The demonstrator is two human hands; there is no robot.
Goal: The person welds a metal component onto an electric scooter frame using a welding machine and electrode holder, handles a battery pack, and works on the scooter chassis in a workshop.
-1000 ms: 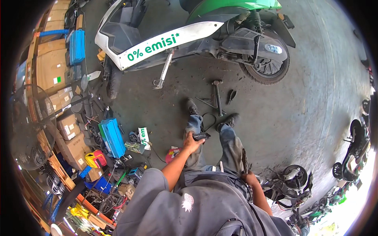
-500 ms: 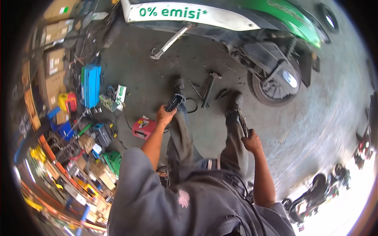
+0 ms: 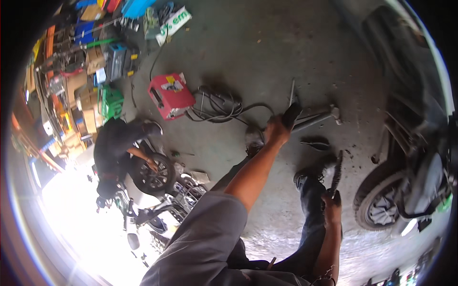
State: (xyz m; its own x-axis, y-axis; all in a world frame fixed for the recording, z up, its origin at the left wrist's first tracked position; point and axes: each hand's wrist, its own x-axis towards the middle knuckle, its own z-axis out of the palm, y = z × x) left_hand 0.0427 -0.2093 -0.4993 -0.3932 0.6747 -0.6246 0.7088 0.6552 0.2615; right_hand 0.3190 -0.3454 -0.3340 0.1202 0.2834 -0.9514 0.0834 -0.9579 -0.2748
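In my left hand [image 3: 276, 132] is a black oblong thing [image 3: 292, 114], its kind unclear, held above the floor. A hammer [image 3: 312, 121] lies just beyond it, partly hidden by the hand. A thin pale rod [image 3: 292, 90] shows past the black thing's far end; I cannot tell whether they touch. My right hand [image 3: 331, 202] is closed on the lower end of a long, dark, ridged bar [image 3: 338, 176], which points away from me. Dark-handled pliers [image 3: 315, 143] rest on the floor between the two hands, near my shoe.
A red machine case [image 3: 171, 95] with coiled black cable [image 3: 219, 107] sits at left. Beyond my left arm a person [image 3: 117, 152] crouches at a wheel [image 3: 155, 174] by a motorbike. A vehicle's wheel [image 3: 379, 200] stands at right. Boxes and tools crowd the far left.
My view has turned to the left, bringing in the crouching person, and the vehicle has shifted to the right edge. My left arm reaches farther forward. Both hands keep their hold.
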